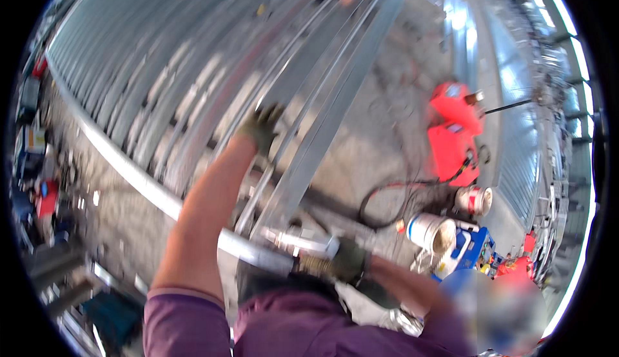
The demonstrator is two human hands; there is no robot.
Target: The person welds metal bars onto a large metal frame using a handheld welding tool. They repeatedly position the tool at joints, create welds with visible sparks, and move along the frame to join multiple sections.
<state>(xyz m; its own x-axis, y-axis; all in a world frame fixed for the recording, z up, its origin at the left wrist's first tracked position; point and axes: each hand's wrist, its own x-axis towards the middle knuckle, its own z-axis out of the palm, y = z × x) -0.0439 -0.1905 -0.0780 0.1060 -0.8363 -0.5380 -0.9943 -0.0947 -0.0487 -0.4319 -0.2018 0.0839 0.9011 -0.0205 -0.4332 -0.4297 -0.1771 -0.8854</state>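
Purple shirt filled bottom centre, left hand splayed, gripping nothing, by metal bars centre-left, right hand beside pale cylinder lower centre, its grip impossible to tell.

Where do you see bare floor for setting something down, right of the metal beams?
Mostly bare floor lies between the metal beams and the red objects, above the dark hose. Lower right is crowded: two buckets and a blue box.

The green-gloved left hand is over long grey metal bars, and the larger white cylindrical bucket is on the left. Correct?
Wrong side: the head view shows the larger white cylindrical bucket on the right. The green-gloved left hand is over the bars.
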